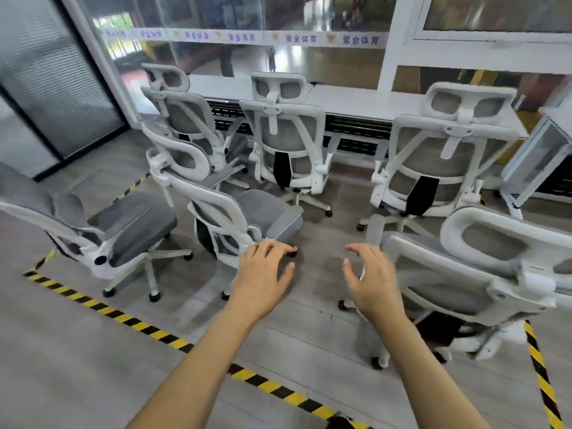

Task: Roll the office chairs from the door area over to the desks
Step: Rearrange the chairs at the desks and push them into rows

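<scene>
A long white bench (356,102) runs along the glass wall, with three office chairs (289,140) already parked against it, backs toward the camera. Nearer, inside the yellow-black floor tape (102,309), three more chairs stand askew: one far left (102,230), a middle chair (229,212), and one at right (483,274) cut off by the frame edge. The left hand (263,277) hovers just beside the middle chair's backrest, fingers (275,247) spread and released, gripping nothing. The right hand (371,280) is likewise loose and empty, near the right chair's backrest. The middle chair probably goes next, lying forward-left of both hands, the left hand nearer. Motion blur smears the right chair's base.
</scene>
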`<action>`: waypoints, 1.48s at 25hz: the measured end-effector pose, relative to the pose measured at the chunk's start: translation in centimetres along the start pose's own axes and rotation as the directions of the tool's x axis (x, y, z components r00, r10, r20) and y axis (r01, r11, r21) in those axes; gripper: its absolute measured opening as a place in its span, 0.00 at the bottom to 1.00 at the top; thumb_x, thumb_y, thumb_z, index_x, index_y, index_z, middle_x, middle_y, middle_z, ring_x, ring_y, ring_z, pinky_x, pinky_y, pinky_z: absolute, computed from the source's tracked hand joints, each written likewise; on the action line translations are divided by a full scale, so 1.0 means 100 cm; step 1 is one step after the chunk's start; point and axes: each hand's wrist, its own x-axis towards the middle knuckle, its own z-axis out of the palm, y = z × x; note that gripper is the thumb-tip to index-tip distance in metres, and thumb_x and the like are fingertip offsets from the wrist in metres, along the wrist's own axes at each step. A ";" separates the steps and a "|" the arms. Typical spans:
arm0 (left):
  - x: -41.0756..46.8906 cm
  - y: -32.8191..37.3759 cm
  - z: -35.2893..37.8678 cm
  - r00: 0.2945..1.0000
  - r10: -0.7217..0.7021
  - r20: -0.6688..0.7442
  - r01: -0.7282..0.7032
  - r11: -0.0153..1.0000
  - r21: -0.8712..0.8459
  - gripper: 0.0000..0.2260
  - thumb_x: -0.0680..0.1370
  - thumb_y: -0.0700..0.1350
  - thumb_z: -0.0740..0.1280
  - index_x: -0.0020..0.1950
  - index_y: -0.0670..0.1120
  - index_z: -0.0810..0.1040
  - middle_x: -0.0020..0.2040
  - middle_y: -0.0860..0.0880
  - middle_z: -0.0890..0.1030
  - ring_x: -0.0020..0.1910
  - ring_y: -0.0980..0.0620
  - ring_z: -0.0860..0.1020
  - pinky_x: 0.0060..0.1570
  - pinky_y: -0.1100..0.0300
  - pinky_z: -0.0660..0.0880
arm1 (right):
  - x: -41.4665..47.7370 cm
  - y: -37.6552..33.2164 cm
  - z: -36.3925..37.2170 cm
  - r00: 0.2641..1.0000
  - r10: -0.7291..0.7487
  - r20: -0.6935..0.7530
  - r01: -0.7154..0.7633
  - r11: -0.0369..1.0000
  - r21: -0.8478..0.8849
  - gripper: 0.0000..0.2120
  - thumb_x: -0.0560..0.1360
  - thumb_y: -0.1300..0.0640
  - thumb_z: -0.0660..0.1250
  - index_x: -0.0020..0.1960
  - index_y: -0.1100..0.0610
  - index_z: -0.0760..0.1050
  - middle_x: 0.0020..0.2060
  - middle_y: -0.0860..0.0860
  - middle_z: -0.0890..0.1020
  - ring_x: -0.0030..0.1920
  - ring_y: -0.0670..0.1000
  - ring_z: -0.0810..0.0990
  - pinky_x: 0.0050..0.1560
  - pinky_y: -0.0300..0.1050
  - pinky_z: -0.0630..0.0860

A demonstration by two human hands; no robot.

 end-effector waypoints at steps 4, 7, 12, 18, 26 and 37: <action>0.015 -0.073 -0.021 0.997 -0.083 -0.009 0.083 0.996 0.014 0.13 0.78 0.53 0.62 0.62 0.54 0.74 0.60 0.55 0.75 0.58 0.49 0.71 0.59 0.54 0.68 | 0.040 -0.047 0.060 0.997 -0.058 0.047 0.057 0.998 0.027 0.12 0.78 0.53 0.65 0.61 0.51 0.76 0.57 0.46 0.79 0.56 0.52 0.77 0.60 0.51 0.71; 0.039 -0.129 -0.030 0.991 -0.132 0.011 0.132 0.990 0.043 0.14 0.78 0.55 0.59 0.62 0.55 0.74 0.60 0.55 0.75 0.59 0.50 0.71 0.61 0.54 0.68 | 0.084 -0.075 0.109 0.995 -0.082 0.060 0.078 0.995 0.066 0.12 0.77 0.56 0.67 0.61 0.51 0.77 0.57 0.46 0.79 0.56 0.51 0.76 0.58 0.46 0.67; 0.088 -0.220 -0.056 0.979 -0.203 0.008 0.201 0.975 0.092 0.12 0.80 0.53 0.62 0.63 0.55 0.74 0.61 0.56 0.74 0.61 0.51 0.69 0.62 0.56 0.66 | 0.157 -0.126 0.192 0.987 -0.095 0.132 0.076 0.987 0.144 0.12 0.78 0.55 0.67 0.61 0.51 0.77 0.56 0.45 0.79 0.56 0.49 0.76 0.58 0.45 0.68; 0.115 -0.322 -0.073 0.960 -0.278 0.029 0.274 0.957 0.097 0.13 0.80 0.55 0.60 0.63 0.56 0.74 0.61 0.56 0.74 0.60 0.51 0.70 0.60 0.53 0.69 | 0.212 -0.187 0.273 0.959 -0.152 0.240 0.126 0.984 0.123 0.12 0.78 0.54 0.66 0.60 0.50 0.76 0.56 0.44 0.79 0.54 0.50 0.76 0.57 0.47 0.70; 0.197 -0.494 -0.087 0.965 -0.211 0.158 0.210 0.977 0.023 0.18 0.80 0.49 0.63 0.70 0.51 0.69 0.68 0.49 0.72 0.64 0.44 0.73 0.63 0.46 0.70 | 0.259 -0.260 0.399 0.946 -0.016 0.323 0.073 0.984 -0.165 0.21 0.80 0.46 0.61 0.71 0.49 0.70 0.63 0.47 0.76 0.63 0.55 0.74 0.64 0.50 0.68; 0.256 -0.601 -0.074 0.955 -0.055 0.291 0.055 0.998 0.007 0.24 0.81 0.44 0.59 0.78 0.48 0.61 0.78 0.44 0.63 0.75 0.41 0.63 0.72 0.44 0.64 | 0.246 -0.250 0.460 0.991 0.127 -0.040 -0.133 0.936 -0.326 0.10 0.77 0.51 0.70 0.56 0.52 0.76 0.48 0.48 0.78 0.52 0.54 0.78 0.73 0.59 0.64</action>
